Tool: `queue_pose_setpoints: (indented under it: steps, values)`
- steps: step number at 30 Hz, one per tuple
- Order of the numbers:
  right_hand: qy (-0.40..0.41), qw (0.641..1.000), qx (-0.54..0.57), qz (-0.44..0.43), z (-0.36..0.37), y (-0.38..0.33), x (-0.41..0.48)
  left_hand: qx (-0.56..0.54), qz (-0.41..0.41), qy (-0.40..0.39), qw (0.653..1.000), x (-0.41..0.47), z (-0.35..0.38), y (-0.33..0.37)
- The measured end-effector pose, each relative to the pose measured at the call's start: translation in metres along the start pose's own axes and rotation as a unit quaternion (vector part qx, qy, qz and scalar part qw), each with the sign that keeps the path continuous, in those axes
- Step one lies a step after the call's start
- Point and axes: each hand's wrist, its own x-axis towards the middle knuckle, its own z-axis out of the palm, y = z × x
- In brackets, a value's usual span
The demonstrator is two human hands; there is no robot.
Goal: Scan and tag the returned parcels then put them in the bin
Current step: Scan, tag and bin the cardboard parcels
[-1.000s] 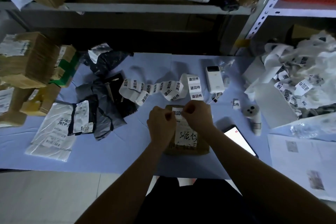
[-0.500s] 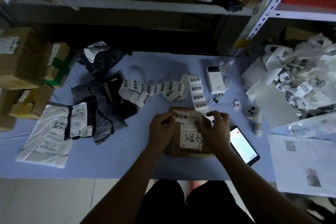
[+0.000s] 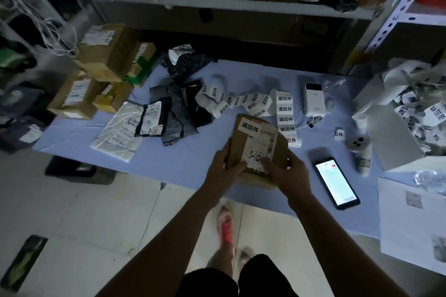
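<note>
Head view, centre of frame: the left hand (image 3: 224, 169) and right hand (image 3: 290, 172) both clasp the brown parcel (image 3: 255, 142) by its near corners, fingers curled over its top, above the near edge of the blue table (image 3: 188, 159). A white tag (image 3: 249, 126) sits on the parcel's upper-left corner; a lit phone (image 3: 336, 182) lies just to its right

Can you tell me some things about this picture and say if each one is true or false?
1. The left hand and right hand both hold the brown parcel. True.
2. The parcel has no sticker. False: a white sticker sits on its far left corner.
3. The phone has its screen lit. True.
4. The phone lies left of the parcel. False: it lies to the parcel's right.
</note>
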Motion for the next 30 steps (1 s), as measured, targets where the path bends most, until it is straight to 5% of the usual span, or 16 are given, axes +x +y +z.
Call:
queue_pose_setpoints:
  steps: [8, 18, 30]
  values:
    - [-0.085, 0.983, -0.007, -0.163, 0.074, -0.114, -0.068, -0.04, 0.114, 0.143, 0.982, -0.082, -0.131, 0.053]
    - [-0.255, 0.931, -0.017, -0.261, 0.315, -0.2, -0.205, -0.005, 0.153, 0.293, 0.944, -0.206, -0.397, -0.012]
    - [-0.396, 0.901, -0.068, -0.161, 0.64, -0.218, -0.279, 0.065, 0.016, 0.322, 0.944, -0.25, -0.698, -0.126]
